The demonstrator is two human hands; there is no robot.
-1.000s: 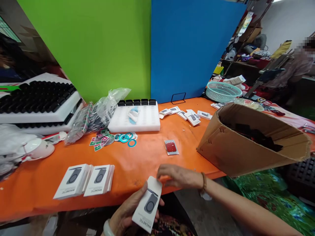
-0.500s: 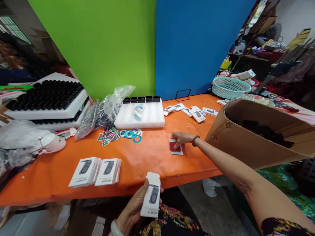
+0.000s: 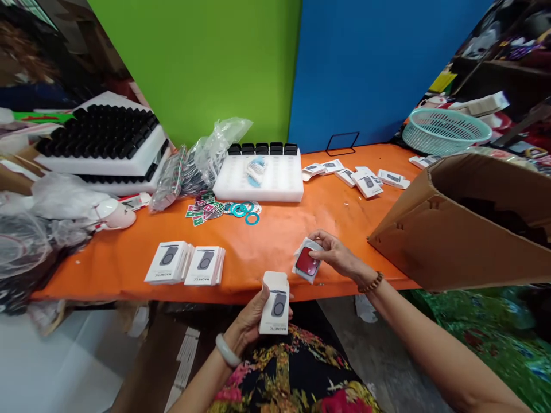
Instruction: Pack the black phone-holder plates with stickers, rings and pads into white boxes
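Note:
Over my lap, just off the table's front edge, my left hand (image 3: 255, 314) grips a small white box (image 3: 274, 310) printed with a dark phone holder and the word MAGNETIC; its top flap stands up. My right hand (image 3: 334, 252) pinches a red square item in a clear plastic sleeve (image 3: 307, 261), thumb on top, held tilted to the right of the box and apart from it. Two stacks of matching white boxes, a left stack (image 3: 166, 263) and a right stack (image 3: 204, 266), lie on the orange table left of my hands.
A large open cardboard box (image 3: 413, 235) with dark items stands at the right. Further back are scattered small boxes (image 3: 367, 182), a pale blue basket (image 3: 443, 135), a white foam tray (image 3: 275, 183) with black pieces, blue rings (image 3: 252, 218), and plastic bags (image 3: 170, 180). Loaded foam trays (image 3: 103, 163) stand left.
My right hand left the white box, reached out to the red sleeved item on the table, picked it up and brought it back toward me. My left hand kept hold of the box.

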